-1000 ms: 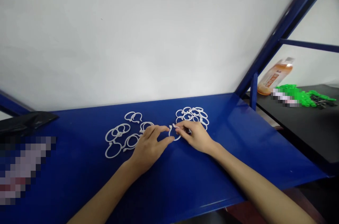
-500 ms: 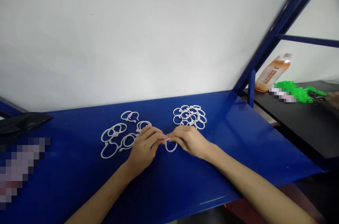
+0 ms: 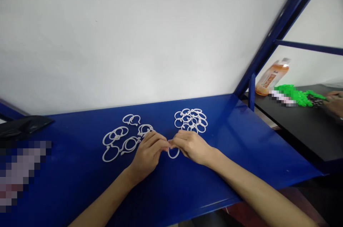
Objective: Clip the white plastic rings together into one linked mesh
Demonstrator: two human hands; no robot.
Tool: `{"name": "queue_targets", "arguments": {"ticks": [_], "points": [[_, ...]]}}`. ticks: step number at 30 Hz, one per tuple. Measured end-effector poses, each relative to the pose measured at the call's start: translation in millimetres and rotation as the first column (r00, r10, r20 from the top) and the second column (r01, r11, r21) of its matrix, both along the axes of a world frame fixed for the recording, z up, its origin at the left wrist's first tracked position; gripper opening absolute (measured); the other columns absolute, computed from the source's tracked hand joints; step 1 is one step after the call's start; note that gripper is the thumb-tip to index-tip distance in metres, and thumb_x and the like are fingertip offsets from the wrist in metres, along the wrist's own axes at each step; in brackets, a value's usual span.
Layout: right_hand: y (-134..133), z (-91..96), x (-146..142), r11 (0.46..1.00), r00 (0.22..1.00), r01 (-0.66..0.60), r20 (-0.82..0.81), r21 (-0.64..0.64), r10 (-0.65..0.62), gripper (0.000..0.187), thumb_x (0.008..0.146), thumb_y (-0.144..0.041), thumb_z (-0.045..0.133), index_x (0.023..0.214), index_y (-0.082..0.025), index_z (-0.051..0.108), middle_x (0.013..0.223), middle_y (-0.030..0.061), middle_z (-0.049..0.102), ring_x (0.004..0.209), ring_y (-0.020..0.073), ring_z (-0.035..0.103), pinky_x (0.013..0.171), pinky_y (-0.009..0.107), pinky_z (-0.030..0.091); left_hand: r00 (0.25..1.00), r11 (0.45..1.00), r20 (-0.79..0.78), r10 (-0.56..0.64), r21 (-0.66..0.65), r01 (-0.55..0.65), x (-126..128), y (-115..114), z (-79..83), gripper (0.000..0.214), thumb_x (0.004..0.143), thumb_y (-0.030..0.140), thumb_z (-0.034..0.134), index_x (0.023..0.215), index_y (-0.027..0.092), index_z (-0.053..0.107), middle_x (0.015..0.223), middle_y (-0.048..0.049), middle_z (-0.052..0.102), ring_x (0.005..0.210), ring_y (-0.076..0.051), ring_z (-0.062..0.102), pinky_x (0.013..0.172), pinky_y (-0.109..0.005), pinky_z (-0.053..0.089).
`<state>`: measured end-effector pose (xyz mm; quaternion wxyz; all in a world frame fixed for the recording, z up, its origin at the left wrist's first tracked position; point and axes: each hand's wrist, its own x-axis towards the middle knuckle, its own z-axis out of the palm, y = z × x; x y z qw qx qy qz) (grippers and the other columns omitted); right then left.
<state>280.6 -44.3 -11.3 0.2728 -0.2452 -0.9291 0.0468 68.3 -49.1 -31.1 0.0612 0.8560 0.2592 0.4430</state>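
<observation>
My left hand (image 3: 148, 153) and my right hand (image 3: 191, 144) meet over a blue shelf (image 3: 241, 141), fingertips pinched together on the top of one white plastic ring (image 3: 173, 154). The ring's lower loop shows below my fingers; its top is hidden. A loose spread of several white rings (image 3: 120, 137) lies just left of my left hand. A tight cluster of several white rings (image 3: 190, 119) lies just behind my right hand.
A white wall rises behind the shelf. A blue slanted post (image 3: 278, 30) bounds the right side. Beyond it a black table (image 3: 300, 127) carries an orange bottle (image 3: 272, 76), green pieces (image 3: 297, 94) and another person's hand (image 3: 334, 103). A black bag (image 3: 21, 125) lies far left.
Both hands drew the ring from beside the right cluster toward me and closed their fingertips on its top. Another person's hand came into view at the right edge.
</observation>
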Motion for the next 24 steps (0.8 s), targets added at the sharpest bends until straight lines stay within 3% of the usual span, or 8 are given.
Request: {"name": "queue_targets", "arguments": {"ticks": [8, 14, 18, 24], "points": [[4, -8.0, -2, 0.999, 0.998, 0.039, -0.049, -0.024, -0.040, 0.025, 0.103, -0.019, 0.043, 0.093, -0.016, 0.066, 0.081, 0.0061, 0.069, 0.073, 0.0165, 0.061, 0.068, 0.028, 0.050, 0.999, 0.999, -0.005, 0.033, 0.022, -0.033, 4, 4, 3.1, 0.022, 0.098, 0.008, 0.046, 0.083, 0.019, 0.058, 0.079, -0.0005, 0.063, 0.078, -0.015, 0.055, 0.076, -0.031, 0.047], [7, -7.8, -6, 0.965, 0.959, 0.158, -0.201, -0.211, -0.201, 0.028, 0.099, -0.034, 0.055, 0.121, -0.019, 0.063, 0.105, 0.0082, 0.074, 0.091, 0.0181, 0.070, 0.081, 0.030, 0.056, 0.991, 0.984, -0.010, 0.134, 0.121, -0.132, -1, 8, 9.7, 0.017, 0.097, 0.010, 0.050, 0.088, 0.020, 0.059, 0.084, -0.0010, 0.066, 0.080, -0.016, 0.056, 0.076, -0.032, 0.048], [3, -6.5, -9, 0.951, 0.950, 0.152, -0.225, -0.269, -0.215, 0.019, 0.101, -0.031, 0.052, 0.110, -0.020, 0.065, 0.099, 0.0059, 0.074, 0.086, 0.0163, 0.070, 0.078, 0.028, 0.056, 0.991, 0.984, 0.001, 0.135, 0.120, -0.134, -4, 6, 11.0, 0.021, 0.098, 0.009, 0.048, 0.086, 0.020, 0.060, 0.084, -0.0005, 0.066, 0.079, -0.015, 0.056, 0.076, -0.031, 0.048], [3, -9.9, -6, 0.966, 0.963, 0.130, -0.202, -0.224, -0.176, 0.018, 0.102, -0.025, 0.046, 0.102, -0.017, 0.063, 0.092, 0.0069, 0.072, 0.080, 0.0165, 0.068, 0.073, 0.029, 0.055, 0.991, 0.985, -0.042, 0.131, 0.118, -0.125, 3, -1, 7.8, 0.025, 0.097, 0.009, 0.047, 0.078, 0.021, 0.059, 0.079, 0.0007, 0.065, 0.075, -0.015, 0.055, 0.074, -0.031, 0.044]]}}
